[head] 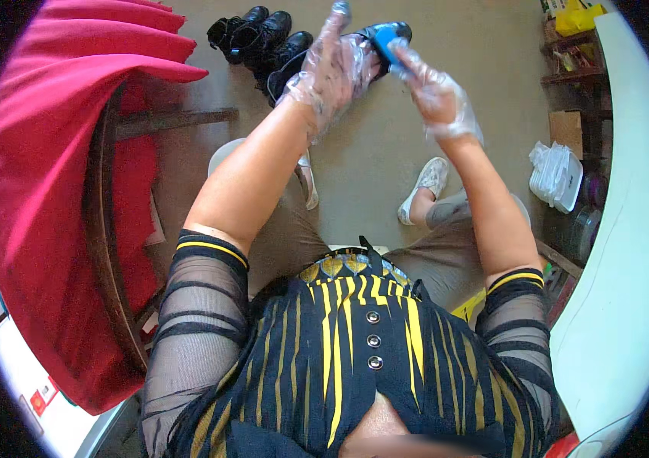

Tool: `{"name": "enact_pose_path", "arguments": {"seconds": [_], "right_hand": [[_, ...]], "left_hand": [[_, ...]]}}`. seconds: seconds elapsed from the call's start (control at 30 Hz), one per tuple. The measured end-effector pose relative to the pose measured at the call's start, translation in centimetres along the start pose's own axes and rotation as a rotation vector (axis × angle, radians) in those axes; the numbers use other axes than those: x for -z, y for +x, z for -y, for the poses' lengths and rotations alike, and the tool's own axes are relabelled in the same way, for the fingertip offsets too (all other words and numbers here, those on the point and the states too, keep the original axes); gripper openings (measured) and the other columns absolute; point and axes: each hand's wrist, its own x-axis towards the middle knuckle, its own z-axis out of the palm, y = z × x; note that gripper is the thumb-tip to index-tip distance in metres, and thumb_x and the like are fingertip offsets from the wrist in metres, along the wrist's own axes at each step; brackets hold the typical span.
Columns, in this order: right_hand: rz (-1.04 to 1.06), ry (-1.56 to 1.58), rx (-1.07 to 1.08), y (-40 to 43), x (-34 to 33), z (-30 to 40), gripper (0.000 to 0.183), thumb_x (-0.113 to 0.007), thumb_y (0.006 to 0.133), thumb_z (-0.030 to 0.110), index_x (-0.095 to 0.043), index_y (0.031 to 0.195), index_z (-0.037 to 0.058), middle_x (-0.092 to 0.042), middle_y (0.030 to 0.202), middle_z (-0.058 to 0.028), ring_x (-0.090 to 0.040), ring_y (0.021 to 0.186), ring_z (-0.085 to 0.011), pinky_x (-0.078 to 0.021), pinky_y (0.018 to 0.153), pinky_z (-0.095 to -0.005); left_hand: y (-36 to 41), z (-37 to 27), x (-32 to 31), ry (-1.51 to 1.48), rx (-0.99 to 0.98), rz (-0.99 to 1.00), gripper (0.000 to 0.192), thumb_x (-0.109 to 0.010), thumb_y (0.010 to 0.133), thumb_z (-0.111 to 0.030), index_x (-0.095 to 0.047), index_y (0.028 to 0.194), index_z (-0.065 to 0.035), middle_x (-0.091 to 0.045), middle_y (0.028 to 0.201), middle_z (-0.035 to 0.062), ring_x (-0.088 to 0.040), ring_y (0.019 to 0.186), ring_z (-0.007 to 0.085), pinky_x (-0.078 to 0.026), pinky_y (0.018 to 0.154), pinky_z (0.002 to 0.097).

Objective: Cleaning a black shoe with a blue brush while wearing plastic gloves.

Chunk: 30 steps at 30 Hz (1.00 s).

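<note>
Thin clear plastic gloves cover both my hands. My left hand (330, 74) is at a black leather boot (400, 31) held above the floor; one finger points away from me. Part of the boot is hidden behind that hand, so I cannot tell whether any fingers are inside it. My right hand (436, 97) grips a blue block-shaped applicator or sponge (384, 44), which lies against the boot's upper. The fingers and the block are blurred. Beyond my left hand, several other black lace-up boots (261, 34) stand on the floor.
A red cloth (49, 172) drapes over a dark wooden frame (104, 229) on the left. On the right is a pale tabletop (616, 275), with a wooden shelf (573, 74) beside it. White plastic containers in a clear bag (556, 174) sit near that shelf. My shoes (427, 186) rest on the grey floor (370, 166).
</note>
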Motion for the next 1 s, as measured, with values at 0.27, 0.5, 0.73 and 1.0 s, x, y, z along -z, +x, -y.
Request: {"name": "enact_pose_path", "arguments": {"seconds": [0.27,0.5,0.73,1.0], "right_hand": [[0.054,-0.072,-0.144,-0.5,-0.8,0.3,0.037,-0.054,0.088,0.009,-0.054,0.124,0.0158,-0.056,0.122,-0.0127,-0.057,0.108,-0.028,-0.0458,0.087,-0.0331],[-0.237,-0.175,0.246,1.2,-0.8,-4.3,0.035,-0.046,0.092,0.019,-0.052,0.126,0.0257,-0.06,0.098,-0.0213,-0.061,0.084,-0.0366,-0.0455,0.072,-0.0441],[-0.227,-0.274,0.304,1.3,0.3,-2.7,0.046,-0.049,0.083,-0.004,-0.052,0.126,0.011,-0.052,0.129,-0.0101,-0.056,0.108,-0.0275,-0.0484,0.085,-0.0324],[-0.152,0.026,0.09,0.3,-0.9,-0.5,0.038,-0.053,0.088,0.007,-0.054,0.125,0.0151,-0.056,0.12,-0.0151,-0.057,0.107,-0.0315,-0.0469,0.086,-0.0321]], "left_hand": [[-0.2,-1.8,2.7,0.217,-0.225,-0.028,0.053,-0.053,0.081,-0.062,-0.049,0.081,-0.0093,-0.047,0.064,-0.0014,-0.048,0.059,0.0102,-0.046,0.057,0.0224],[0.8,3.8,2.5,0.26,-0.067,-0.084,0.038,-0.057,0.086,-0.049,-0.06,0.092,-0.0113,-0.049,0.068,-0.0007,-0.047,0.06,0.009,-0.041,0.053,0.0224],[0.5,0.6,2.9,0.313,-0.071,-0.162,0.068,-0.058,0.082,-0.056,-0.051,0.116,0.003,-0.06,0.091,0.0098,-0.057,0.081,0.0175,-0.047,0.081,0.0306],[-0.1,0.4,1.7,0.233,-0.109,-0.089,0.066,-0.056,0.083,-0.055,-0.045,0.116,0.0017,-0.057,0.098,0.0125,-0.056,0.091,0.0222,-0.046,0.086,0.0304]]}}
